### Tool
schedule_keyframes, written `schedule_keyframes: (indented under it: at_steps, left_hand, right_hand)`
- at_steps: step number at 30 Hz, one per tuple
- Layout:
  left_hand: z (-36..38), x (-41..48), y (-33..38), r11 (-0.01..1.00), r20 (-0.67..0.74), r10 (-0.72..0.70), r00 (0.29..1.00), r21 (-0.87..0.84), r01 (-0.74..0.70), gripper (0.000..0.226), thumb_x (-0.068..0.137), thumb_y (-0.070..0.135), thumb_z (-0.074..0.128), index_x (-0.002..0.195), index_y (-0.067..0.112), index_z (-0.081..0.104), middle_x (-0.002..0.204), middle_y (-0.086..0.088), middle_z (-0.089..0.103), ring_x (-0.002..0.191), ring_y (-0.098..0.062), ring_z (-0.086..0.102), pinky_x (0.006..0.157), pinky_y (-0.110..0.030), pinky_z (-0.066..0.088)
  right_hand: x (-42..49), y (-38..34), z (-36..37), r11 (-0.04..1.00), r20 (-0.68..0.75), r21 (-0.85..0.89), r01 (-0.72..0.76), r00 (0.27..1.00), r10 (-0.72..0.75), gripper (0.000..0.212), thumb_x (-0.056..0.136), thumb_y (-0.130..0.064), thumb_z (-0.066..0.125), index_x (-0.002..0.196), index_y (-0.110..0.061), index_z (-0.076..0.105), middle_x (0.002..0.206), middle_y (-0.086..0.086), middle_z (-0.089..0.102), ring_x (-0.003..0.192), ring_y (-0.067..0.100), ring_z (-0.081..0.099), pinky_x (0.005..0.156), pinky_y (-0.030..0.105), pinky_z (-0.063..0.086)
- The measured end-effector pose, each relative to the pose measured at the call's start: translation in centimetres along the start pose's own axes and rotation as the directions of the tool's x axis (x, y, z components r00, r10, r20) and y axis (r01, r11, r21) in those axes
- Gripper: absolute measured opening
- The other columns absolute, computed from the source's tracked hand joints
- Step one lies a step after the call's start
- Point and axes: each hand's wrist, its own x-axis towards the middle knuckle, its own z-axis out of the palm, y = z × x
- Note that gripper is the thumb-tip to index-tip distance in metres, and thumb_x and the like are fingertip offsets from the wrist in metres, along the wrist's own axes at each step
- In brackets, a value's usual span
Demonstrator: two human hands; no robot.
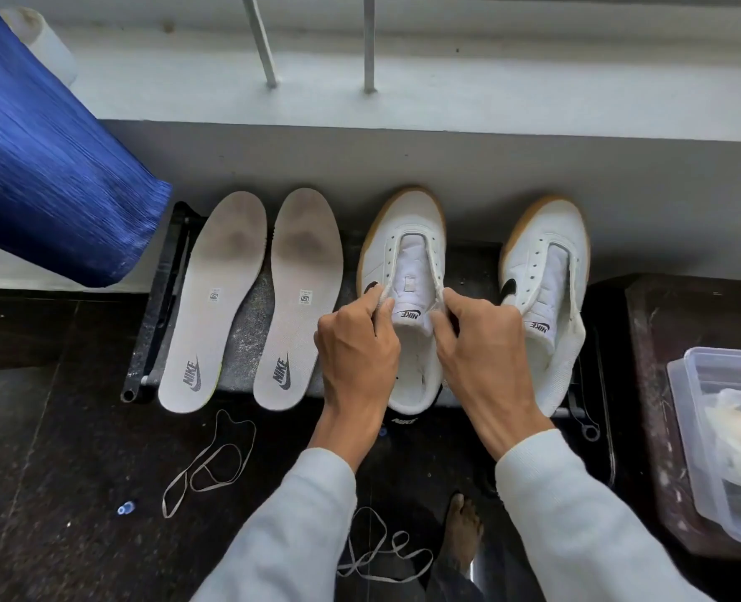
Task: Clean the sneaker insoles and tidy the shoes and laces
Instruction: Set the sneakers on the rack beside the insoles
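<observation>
Two white sneakers with gum soles stand side by side on a dark stand, toes toward the wall, both without laces. My left hand (pixel 355 341) grips the left edge of the left sneaker's (pixel 403 236) opening. My right hand (pixel 477 336) grips its right edge, next to the tongue. The right sneaker (pixel 546 262) stands untouched beside it. Two grey-white insoles, one (pixel 216 297) left of the other (pixel 301 297), lie flat to the left of the shoes, with dark smudges at the forefoot. One loose lace (pixel 212 462) lies on the dark floor below the insoles and a second lace (pixel 381 553) nearer me.
A blue curtain (pixel 47 158) hangs at the upper left. A clear plastic container (pixel 698 449) with pale cloth inside sits on a dark surface at the right. A white ledge with metal bars (pixel 368 41) runs behind the shoes. My bare foot (pixel 462 532) is on the floor.
</observation>
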Motion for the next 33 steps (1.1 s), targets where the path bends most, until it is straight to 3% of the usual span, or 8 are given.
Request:
schedule_keyframes:
  at_steps: [6, 13, 17, 19, 21, 24, 27, 33]
  left_hand:
    - [-0.9, -3.3, 3.9, 0.982, -0.066, 0.152, 0.986, -0.106, -0.159, 0.028, 0.087, 0.010, 0.078, 0.114, 0.004, 0.074, 0.111, -0.007, 0.078, 0.103, -0.011, 0.071, 0.095, -0.007, 0.044]
    - [3.2, -4.8, 8.1, 0.975, 0.176, 0.203, 0.963, -0.131, -0.181, 0.045, 0.092, 0.016, 0.070, 0.134, 0.002, 0.062, 0.122, -0.012, 0.074, 0.111, -0.025, 0.072, 0.094, -0.025, 0.053]
    - [5.3, -4.1, 8.8, 0.994, 0.364, 0.081, 0.928, 0.041, -0.103, 0.054, 0.100, 0.023, 0.058, 0.148, 0.003, 0.045, 0.117, -0.018, 0.073, 0.107, -0.036, 0.069, 0.089, -0.044, 0.055]
    - [6.1, -3.7, 8.4, 0.988, 0.405, 0.021, 0.914, 0.133, -0.082, 0.037, 0.101, 0.023, 0.055, 0.134, 0.006, 0.057, 0.105, -0.020, 0.074, 0.099, -0.039, 0.069, 0.079, -0.043, 0.051]
    - [6.4, -3.6, 8.1, 0.993, 0.370, 0.009, 0.929, 0.108, -0.053, 0.014, 0.097, 0.014, 0.055, 0.097, 0.006, 0.066, 0.086, -0.022, 0.072, 0.083, -0.044, 0.067, 0.063, -0.043, 0.042]
    - [6.9, -3.8, 7.6, 0.997, 0.310, -0.005, 0.951, 0.074, -0.019, 0.018, 0.088, 0.003, 0.057, 0.071, 0.006, 0.056, 0.068, -0.024, 0.064, 0.065, -0.047, 0.059, 0.054, -0.038, 0.032]
    - [6.7, -4.1, 7.8, 0.999, 0.219, 0.003, 0.976, 0.048, -0.013, 0.029, 0.081, -0.001, 0.061, 0.062, 0.013, 0.044, 0.057, -0.023, 0.059, 0.055, -0.048, 0.052, 0.051, -0.033, 0.026]
    - [6.2, -4.6, 7.4, 0.998, 0.161, -0.028, 0.987, 0.068, 0.017, 0.025, 0.086, 0.003, 0.062, 0.064, 0.008, 0.051, 0.055, -0.015, 0.060, 0.056, -0.043, 0.051, 0.054, -0.032, 0.028]
  right_hand:
    - [-1.9, 1.4, -5.8, 0.966, -0.264, 0.221, -0.132, 0.946, 0.190, 0.013, 0.090, -0.020, 0.069, 0.100, -0.014, 0.075, 0.087, -0.003, 0.075, 0.077, 0.009, 0.070, 0.080, 0.022, 0.055]
    - [-3.1, 6.2, -7.4, 0.954, -0.136, 0.008, -0.301, 0.945, 0.299, 0.051, 0.083, -0.035, 0.076, 0.127, -0.014, 0.063, 0.109, 0.008, 0.071, 0.093, 0.025, 0.066, 0.086, 0.042, 0.057]
    - [-2.7, 7.3, -7.3, 0.948, -0.052, -0.004, -0.319, 0.946, 0.319, 0.027, 0.086, -0.034, 0.072, 0.108, -0.018, 0.071, 0.088, 0.004, 0.075, 0.081, 0.022, 0.070, 0.072, 0.025, 0.050]
    - [-2.5, 7.8, -7.1, 0.943, -0.018, -0.034, -0.332, 0.943, 0.332, 0.024, 0.088, -0.033, 0.070, 0.108, -0.020, 0.073, 0.083, 0.006, 0.075, 0.077, 0.028, 0.068, 0.066, 0.023, 0.042]
    - [-2.5, 8.2, -6.9, 0.944, -0.033, -0.006, -0.329, 0.944, 0.329, 0.023, 0.090, -0.030, 0.068, 0.108, -0.018, 0.074, 0.081, 0.010, 0.075, 0.074, 0.032, 0.067, 0.064, 0.024, 0.040]
    - [-2.6, 8.7, -6.6, 0.943, -0.043, 0.047, -0.329, 0.943, 0.331, 0.021, 0.092, -0.024, 0.063, 0.106, -0.014, 0.074, 0.076, 0.009, 0.074, 0.069, 0.029, 0.066, 0.059, 0.028, 0.043]
    - [-2.7, 8.9, -6.7, 0.947, -0.061, 0.110, -0.303, 0.949, 0.310, 0.024, 0.093, -0.022, 0.061, 0.113, -0.018, 0.074, 0.072, 0.005, 0.074, 0.063, 0.020, 0.065, 0.056, 0.024, 0.044]
    - [-1.8, 8.5, -6.2, 0.964, -0.055, 0.106, -0.244, 0.967, 0.251, 0.025, 0.095, -0.019, 0.061, 0.117, -0.017, 0.072, 0.072, 0.001, 0.075, 0.053, 0.003, 0.056, 0.051, 0.003, 0.039]
